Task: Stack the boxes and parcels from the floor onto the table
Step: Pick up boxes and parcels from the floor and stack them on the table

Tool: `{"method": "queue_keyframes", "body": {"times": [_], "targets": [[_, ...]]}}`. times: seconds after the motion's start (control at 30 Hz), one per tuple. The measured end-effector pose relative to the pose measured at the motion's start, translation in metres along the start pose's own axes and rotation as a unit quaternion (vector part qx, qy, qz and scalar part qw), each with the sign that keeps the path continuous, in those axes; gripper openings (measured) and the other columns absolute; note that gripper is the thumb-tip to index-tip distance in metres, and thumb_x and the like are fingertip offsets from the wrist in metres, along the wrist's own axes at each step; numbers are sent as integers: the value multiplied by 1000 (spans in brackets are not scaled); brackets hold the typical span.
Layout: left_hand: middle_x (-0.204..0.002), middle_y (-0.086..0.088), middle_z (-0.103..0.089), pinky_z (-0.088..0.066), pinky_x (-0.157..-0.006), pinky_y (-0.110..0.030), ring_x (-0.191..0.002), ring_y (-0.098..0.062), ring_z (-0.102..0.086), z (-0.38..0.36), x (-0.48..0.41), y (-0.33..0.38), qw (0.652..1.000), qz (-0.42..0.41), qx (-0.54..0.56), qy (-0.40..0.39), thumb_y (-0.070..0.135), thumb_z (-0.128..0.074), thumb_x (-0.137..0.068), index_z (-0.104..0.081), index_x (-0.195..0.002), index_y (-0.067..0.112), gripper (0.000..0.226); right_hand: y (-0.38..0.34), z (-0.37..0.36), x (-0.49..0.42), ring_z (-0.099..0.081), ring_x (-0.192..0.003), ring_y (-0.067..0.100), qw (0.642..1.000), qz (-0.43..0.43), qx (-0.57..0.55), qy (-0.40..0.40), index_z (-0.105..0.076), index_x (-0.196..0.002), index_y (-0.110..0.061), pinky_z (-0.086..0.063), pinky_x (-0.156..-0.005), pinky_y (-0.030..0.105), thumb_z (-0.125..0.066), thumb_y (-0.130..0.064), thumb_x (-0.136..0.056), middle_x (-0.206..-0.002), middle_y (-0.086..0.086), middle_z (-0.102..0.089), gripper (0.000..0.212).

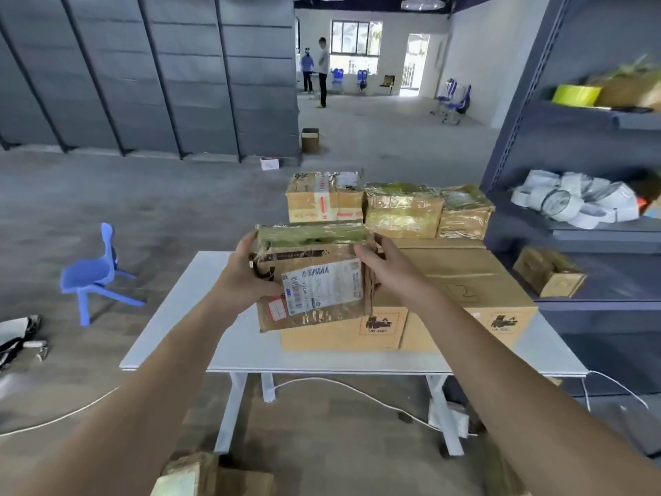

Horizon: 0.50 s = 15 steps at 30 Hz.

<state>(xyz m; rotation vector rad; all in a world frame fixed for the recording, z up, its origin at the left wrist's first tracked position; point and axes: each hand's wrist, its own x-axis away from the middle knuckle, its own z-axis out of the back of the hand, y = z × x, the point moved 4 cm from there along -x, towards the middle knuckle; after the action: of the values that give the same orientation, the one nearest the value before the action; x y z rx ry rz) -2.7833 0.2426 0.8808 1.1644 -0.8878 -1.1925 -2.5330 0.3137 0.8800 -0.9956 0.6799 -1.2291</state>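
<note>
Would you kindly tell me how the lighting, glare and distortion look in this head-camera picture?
Head view: soft, even indoor light; the far windows are blown out; tape on the stacked parcels glints; wide-angle distortion bows the shelf upright and wall panels; the label on the cardboard box held by the left hand and right hand is blurred, print unreadable.

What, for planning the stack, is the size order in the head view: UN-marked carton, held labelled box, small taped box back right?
1. UN-marked carton
2. held labelled box, nearer the camera, which flatters it
3. small taped box back right, farther off, so its true size is unsure
</note>
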Motion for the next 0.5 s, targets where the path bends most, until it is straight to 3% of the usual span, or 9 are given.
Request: {"method": "queue_keyframes", "body": {"times": [0.13,0.3,0.43,0.5], "targets": [[-104,12,-60,-53,-58,-15,-85,-1,-66,-24,-23,3,1000,21,-4,-12,-10,-73,-72,-30,-144,34,94,13,21,-12,-42,-133,29,1000,-11,-26,12,-26,-149,-38,-38,-106,53,-46,-80,-78,-153,-4,-35,85],[-118,4,-57,-55,-77,-32,-104,-19,-63,-43,-62,-6,998,35,-32,-40,0,-71,-79,-29,-143,36,85,25,33,-46,-46,-129,24,999,-25,-12,30,-35,-146,-26,-45,-102,51,-49,-62,-90,-148,-1,-42,68],[-122,4,-56,-50,-63,-20,-102,-14,-60,-48,-106,-24,998,51,-10,-41,-4,-69,-79,-20,-148,26,90,24,35,-83,-55,-116,20,999,-30,16,38,-40,-141,-26,-49,-97,47,-50,-57,-91,-135,-4,-51,59],[-130,-2,-51,-48,-63,-20,-106,-18,-57,-47,-131,-36,997,67,-1,-39,-6,-67,-80,-12,-150,19,93,18,32,-107,-57,-111,19,998,-34,25,44,-41,-140,-27,-50,-96,46,-49,-55,-93,-129,-4,-54,56]]}}
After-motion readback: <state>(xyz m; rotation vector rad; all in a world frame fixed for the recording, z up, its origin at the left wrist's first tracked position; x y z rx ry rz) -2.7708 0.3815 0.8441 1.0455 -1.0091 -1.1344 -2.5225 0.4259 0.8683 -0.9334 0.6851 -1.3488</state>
